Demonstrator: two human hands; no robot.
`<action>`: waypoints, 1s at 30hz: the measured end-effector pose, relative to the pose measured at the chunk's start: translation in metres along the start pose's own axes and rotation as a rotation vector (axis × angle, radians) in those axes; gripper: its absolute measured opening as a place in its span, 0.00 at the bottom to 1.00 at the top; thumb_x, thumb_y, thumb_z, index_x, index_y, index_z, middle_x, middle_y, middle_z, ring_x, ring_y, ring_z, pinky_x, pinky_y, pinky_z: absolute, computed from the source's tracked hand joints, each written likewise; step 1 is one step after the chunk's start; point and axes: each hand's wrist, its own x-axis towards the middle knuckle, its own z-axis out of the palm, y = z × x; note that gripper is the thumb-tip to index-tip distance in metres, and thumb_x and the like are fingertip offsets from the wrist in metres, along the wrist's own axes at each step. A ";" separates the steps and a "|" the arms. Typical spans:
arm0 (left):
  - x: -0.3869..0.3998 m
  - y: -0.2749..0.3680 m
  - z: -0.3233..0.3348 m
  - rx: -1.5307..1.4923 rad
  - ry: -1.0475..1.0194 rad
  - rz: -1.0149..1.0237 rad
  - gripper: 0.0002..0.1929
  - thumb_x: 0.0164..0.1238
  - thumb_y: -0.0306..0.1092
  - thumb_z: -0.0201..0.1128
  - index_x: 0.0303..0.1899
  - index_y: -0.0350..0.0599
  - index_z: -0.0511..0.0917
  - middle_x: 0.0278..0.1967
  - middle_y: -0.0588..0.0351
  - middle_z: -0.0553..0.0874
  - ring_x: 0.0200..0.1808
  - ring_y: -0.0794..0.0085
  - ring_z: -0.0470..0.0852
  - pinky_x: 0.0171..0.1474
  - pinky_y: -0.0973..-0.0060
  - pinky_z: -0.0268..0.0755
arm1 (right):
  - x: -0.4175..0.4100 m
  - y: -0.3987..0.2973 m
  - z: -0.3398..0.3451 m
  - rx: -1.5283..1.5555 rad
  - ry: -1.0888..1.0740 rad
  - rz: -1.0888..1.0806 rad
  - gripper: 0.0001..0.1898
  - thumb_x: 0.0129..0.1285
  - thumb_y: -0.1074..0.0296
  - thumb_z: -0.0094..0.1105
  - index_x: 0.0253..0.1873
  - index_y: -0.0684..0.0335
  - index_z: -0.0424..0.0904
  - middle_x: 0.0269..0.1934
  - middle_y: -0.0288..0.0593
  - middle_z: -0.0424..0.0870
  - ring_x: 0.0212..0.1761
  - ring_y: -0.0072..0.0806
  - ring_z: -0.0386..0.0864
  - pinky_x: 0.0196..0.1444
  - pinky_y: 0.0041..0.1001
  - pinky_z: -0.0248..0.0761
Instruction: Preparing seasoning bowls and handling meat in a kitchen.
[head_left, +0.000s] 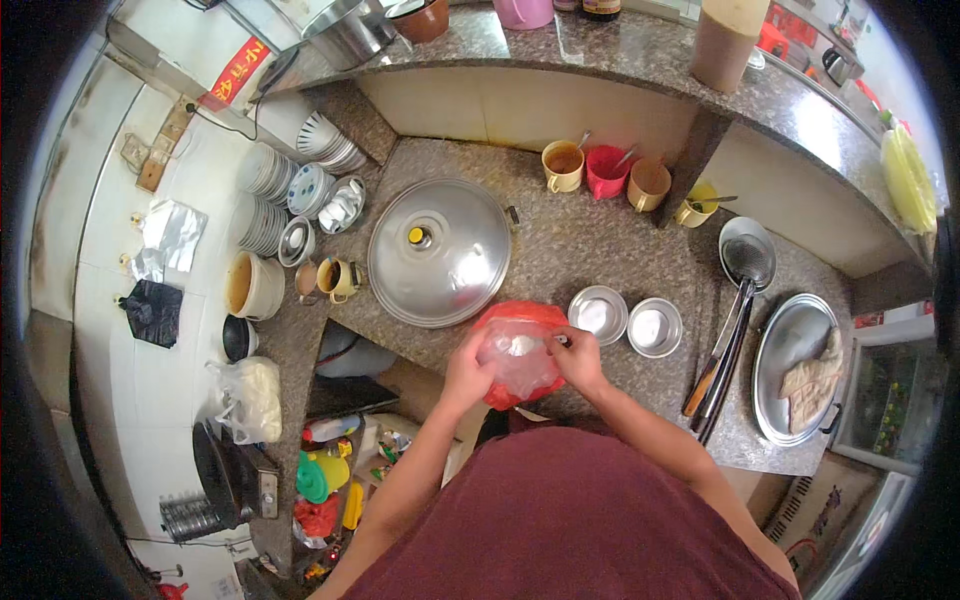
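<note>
In front of my body, at the counter's front edge, is a red plastic bag (531, 312) with clear plastic (519, 363) inside its mouth. My left hand (466, 369) grips the bag's left side, thumb over the clear plastic. On the opposite side, my right hand (579, 355) pinches the plastic between thumb and fingers, with a small dark and pale bit by the fingertips that is too small to name. What the bag contains is unclear. Just beyond my right hand sit two round metal bowls (598, 315), and a large domed metal lid (439, 253) lies beyond my left hand.
Several mugs (562, 166) with spoons line the back of the granite counter (540, 247). To the right lie a long-handled strainer (748, 259) and an oval metal tray (766, 375) holding a cloth. Stacked bowls (268, 174) and a bagged white item (255, 401) stand left.
</note>
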 end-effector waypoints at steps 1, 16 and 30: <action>-0.001 0.001 0.000 -0.014 -0.011 -0.057 0.31 0.57 0.26 0.67 0.67 0.41 0.78 0.60 0.40 0.86 0.63 0.49 0.84 0.65 0.62 0.75 | -0.002 -0.008 -0.008 -0.008 0.004 -0.001 0.11 0.71 0.64 0.67 0.45 0.68 0.88 0.27 0.43 0.88 0.26 0.22 0.82 0.31 0.29 0.75; -0.006 -0.003 -0.003 -0.113 -0.002 -0.042 0.31 0.57 0.20 0.61 0.67 0.41 0.79 0.61 0.42 0.86 0.64 0.53 0.84 0.68 0.64 0.73 | 0.001 0.007 -0.096 -0.414 0.342 -0.386 0.06 0.67 0.74 0.66 0.47 0.66 0.88 0.37 0.55 0.87 0.39 0.54 0.85 0.40 0.44 0.77; -0.003 0.001 -0.004 -0.065 0.011 -0.010 0.30 0.59 0.17 0.60 0.68 0.37 0.77 0.61 0.43 0.86 0.63 0.64 0.84 0.67 0.69 0.73 | 0.015 0.015 0.025 -0.402 -0.060 -0.337 0.07 0.67 0.68 0.62 0.37 0.66 0.83 0.34 0.59 0.86 0.36 0.57 0.85 0.39 0.50 0.79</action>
